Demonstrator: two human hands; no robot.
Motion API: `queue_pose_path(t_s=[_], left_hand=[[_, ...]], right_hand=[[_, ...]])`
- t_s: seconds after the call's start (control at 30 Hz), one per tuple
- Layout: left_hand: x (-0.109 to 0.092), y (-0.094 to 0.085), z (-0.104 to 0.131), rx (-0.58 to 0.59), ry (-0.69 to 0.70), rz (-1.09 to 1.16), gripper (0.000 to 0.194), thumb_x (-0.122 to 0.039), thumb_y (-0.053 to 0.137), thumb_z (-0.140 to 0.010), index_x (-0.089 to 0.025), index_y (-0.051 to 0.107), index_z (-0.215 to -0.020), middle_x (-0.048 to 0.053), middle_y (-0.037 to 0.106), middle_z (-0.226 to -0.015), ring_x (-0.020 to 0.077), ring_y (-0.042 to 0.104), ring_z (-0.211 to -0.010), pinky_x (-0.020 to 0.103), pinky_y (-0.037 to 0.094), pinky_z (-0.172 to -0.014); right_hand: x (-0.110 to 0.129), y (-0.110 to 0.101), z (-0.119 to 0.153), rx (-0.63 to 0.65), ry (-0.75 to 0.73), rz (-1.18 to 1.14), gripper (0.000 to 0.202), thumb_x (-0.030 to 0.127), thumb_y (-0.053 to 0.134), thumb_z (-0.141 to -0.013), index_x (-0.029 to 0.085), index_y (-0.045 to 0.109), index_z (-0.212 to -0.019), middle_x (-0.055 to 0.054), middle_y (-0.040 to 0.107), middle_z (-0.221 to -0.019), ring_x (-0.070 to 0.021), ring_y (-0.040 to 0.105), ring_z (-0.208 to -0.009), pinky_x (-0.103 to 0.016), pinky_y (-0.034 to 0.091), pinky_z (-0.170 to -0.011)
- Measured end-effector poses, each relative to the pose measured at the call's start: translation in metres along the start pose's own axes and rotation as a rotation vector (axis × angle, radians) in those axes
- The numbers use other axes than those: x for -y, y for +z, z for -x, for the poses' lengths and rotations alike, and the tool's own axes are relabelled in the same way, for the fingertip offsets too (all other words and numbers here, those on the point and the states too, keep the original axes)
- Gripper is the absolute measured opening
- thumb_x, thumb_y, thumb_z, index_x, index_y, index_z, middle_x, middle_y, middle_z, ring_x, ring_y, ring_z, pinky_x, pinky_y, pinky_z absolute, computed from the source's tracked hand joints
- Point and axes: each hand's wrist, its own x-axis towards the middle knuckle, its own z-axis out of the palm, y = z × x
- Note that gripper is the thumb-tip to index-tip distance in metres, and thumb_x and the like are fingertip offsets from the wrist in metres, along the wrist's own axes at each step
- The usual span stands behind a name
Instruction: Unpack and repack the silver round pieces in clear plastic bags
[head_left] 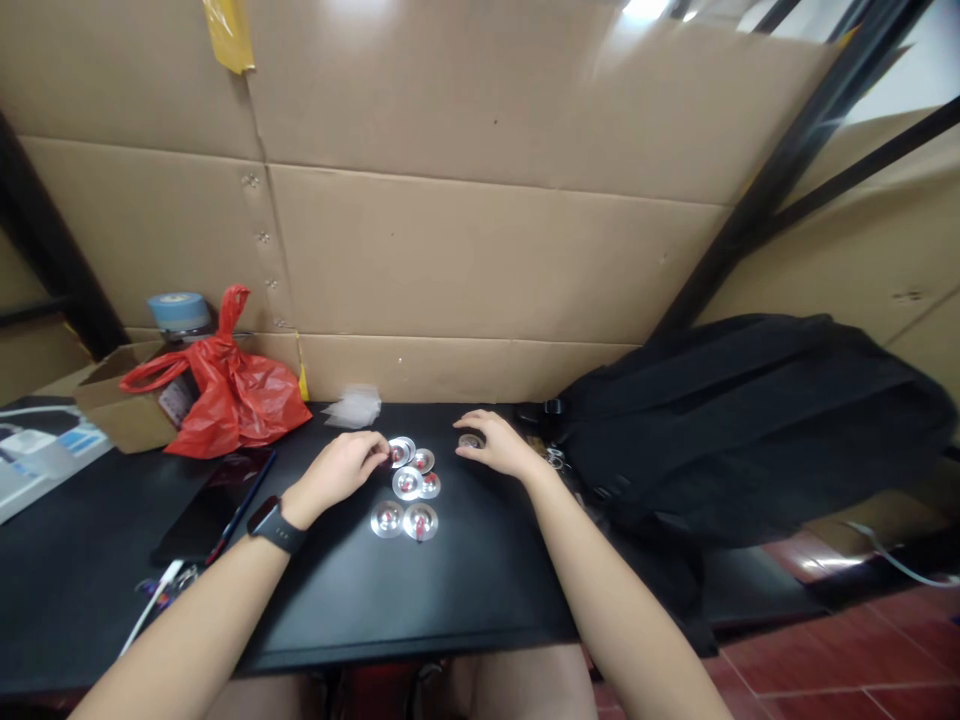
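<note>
Several shiny silver discs with raised centres and red marks lie in a cluster on the black table. My left hand (346, 468), wearing a black watch (276, 524), has its fingers pinched at the left edge of a disc (398, 453) at the top of the cluster. Just below are overlapping discs, one of them a bright disc (407, 484). Nearest me, two more sit side by side: a left disc (387, 519) and a right disc (421, 521). My right hand (496, 444) is curved with thumb and fingers apart around a single disc (471, 441), right of the cluster.
A black backpack (742, 430) fills the table's right side. Left stand a red plastic bag (232, 385), a cardboard box (124, 405) and a white power strip (52, 465). A dark phone (214, 505) lies by my left forearm. Clear plastic pieces (354, 406) rest near the cardboard wall (465, 260).
</note>
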Motion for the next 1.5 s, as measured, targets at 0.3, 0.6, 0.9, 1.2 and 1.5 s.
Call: queue_pose_path(t_s=[0.3,0.6,0.9,1.2,1.5], left_hand=[[-0.027,0.011,-0.002,-0.162,-0.044,0.42,0.017,-0.029,0.059,-0.091,-0.018,0.071,-0.093,0.004,0.076,-0.091,0.0178,0.07,-0.082,0.026,0.052,-0.077],[-0.014,-0.004,-0.004,-0.215,-0.039,0.237,0.018,-0.03,0.059,-0.091,-0.018,0.072,-0.09,0.003,0.076,-0.09,0.0175,0.069,-0.081,0.027,0.051,-0.079],[-0.003,-0.005,-0.003,-0.163,-0.069,0.294,0.025,-0.035,0.056,-0.093,-0.018,0.068,-0.109,0.006,0.074,-0.105,0.019,0.069,-0.091,0.027,0.053,-0.079],[-0.025,0.012,-0.003,-0.063,0.057,0.32,0.022,-0.034,0.053,-0.095,-0.018,0.067,-0.097,0.006,0.072,-0.096,0.0177,0.066,-0.087,0.027,0.05,-0.08],[0.022,-0.023,0.001,-0.123,-0.026,-0.25,0.013,-0.025,0.055,-0.092,-0.019,0.066,-0.089,0.007,0.07,-0.086,0.0219,0.063,-0.081,0.032,0.045,-0.077]], right_hand=[[0.099,0.035,-0.003,-0.08,-0.156,-0.331,0.041,0.028,0.072,-0.08,0.024,0.063,-0.119,-0.007,0.07,-0.114,-0.0227,0.067,-0.102,-0.036,0.051,-0.091],[0.074,0.02,-0.005,0.024,-0.072,-0.48,0.021,0.039,0.061,-0.089,0.02,0.07,-0.088,-0.004,0.069,-0.085,-0.0165,0.061,-0.071,-0.029,0.047,-0.067],[0.056,0.007,-0.008,0.036,0.159,-0.793,0.041,0.06,0.059,-0.086,0.019,0.059,-0.087,-0.001,0.059,-0.076,-0.013,0.052,-0.065,-0.025,0.04,-0.057],[0.086,0.034,-0.002,0.247,0.121,-0.948,0.043,0.063,0.061,-0.084,0.02,0.059,-0.087,0.001,0.053,-0.074,-0.0122,0.047,-0.061,-0.025,0.043,-0.057],[0.048,0.008,-0.009,-0.016,0.241,-0.641,0.03,0.046,0.05,-0.091,0.02,0.056,-0.077,-0.001,0.056,-0.074,-0.0155,0.052,-0.067,-0.027,0.042,-0.062]])
